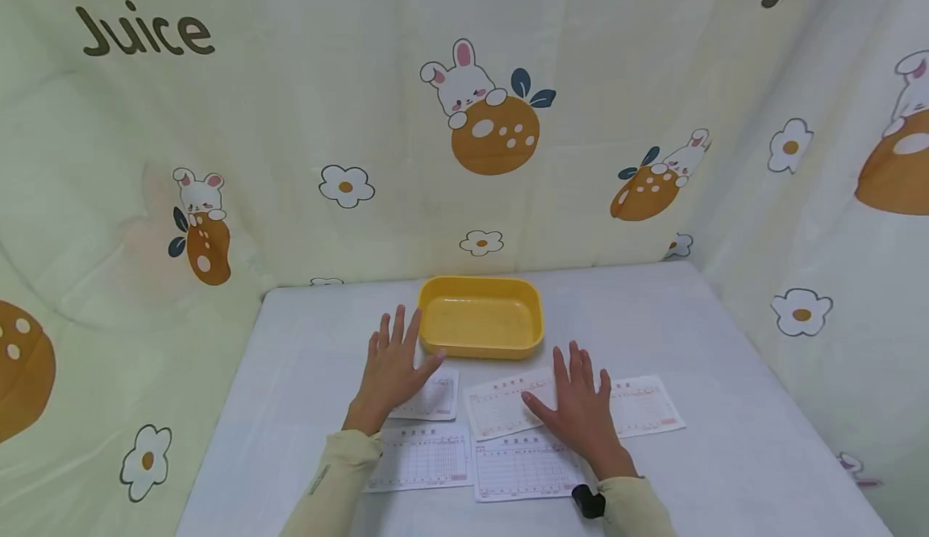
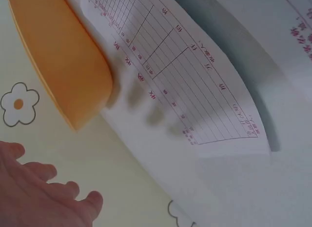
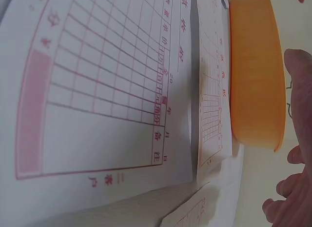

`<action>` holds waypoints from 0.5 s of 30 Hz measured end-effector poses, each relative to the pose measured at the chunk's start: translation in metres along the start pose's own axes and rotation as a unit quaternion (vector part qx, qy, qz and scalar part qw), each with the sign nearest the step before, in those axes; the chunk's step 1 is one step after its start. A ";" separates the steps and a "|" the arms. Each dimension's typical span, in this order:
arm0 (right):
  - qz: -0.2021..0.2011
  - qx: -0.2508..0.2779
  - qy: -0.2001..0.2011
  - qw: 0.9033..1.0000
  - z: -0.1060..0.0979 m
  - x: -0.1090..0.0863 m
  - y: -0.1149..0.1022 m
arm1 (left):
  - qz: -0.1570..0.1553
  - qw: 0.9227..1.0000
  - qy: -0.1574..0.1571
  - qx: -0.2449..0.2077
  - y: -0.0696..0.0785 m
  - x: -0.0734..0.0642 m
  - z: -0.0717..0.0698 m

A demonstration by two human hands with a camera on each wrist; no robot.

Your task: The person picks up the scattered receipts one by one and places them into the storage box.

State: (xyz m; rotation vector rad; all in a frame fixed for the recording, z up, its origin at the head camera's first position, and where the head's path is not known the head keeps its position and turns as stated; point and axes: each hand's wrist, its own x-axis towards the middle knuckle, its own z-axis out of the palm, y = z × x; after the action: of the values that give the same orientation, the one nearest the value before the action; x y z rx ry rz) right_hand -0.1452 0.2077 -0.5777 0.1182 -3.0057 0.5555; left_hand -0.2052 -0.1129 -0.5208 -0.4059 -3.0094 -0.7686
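Note:
Several printed receipt slips with ruled grids lie on the white table in front of the person. The left hand (image 1: 395, 368), fingers spread, is over the back left slip (image 1: 439, 398) and beside the yellow tray (image 1: 481, 351). Below its wrist lies the front left slip (image 1: 428, 460). Fingers apart, the right hand (image 1: 581, 408) partly covers the middle slip (image 1: 501, 406), the right slip (image 1: 646, 408) and the front middle slip (image 1: 522, 472). Neither hand holds anything. In the left wrist view, finger shadows fall near a slip (image 2: 195, 90).
The yellow tray stands near the table's back edge, with nothing in it. A patterned curtain (image 1: 392, 118) hangs behind and at both sides of the white table (image 1: 740, 440). A small black device (image 1: 589, 501) sits at the right wrist.

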 end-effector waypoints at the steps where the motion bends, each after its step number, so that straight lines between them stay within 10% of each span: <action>1: 0.002 -0.001 0.000 1.000 0.000 -0.002 0.002 | 0.003 1.000 -0.004 0.001 0.001 0.003 0.002; 15: -0.028 -0.026 0.028 0.999 0.010 -0.048 0.003 | -0.004 0.997 -0.076 0.034 -0.011 0.056 -0.003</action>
State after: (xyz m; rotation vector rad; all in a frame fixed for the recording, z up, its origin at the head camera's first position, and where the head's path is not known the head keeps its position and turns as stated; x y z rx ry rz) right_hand -0.0986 0.2100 -0.5922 0.1790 -2.9501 0.4678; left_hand -0.2627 -0.1100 -0.5196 -0.4698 -3.1686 -0.6627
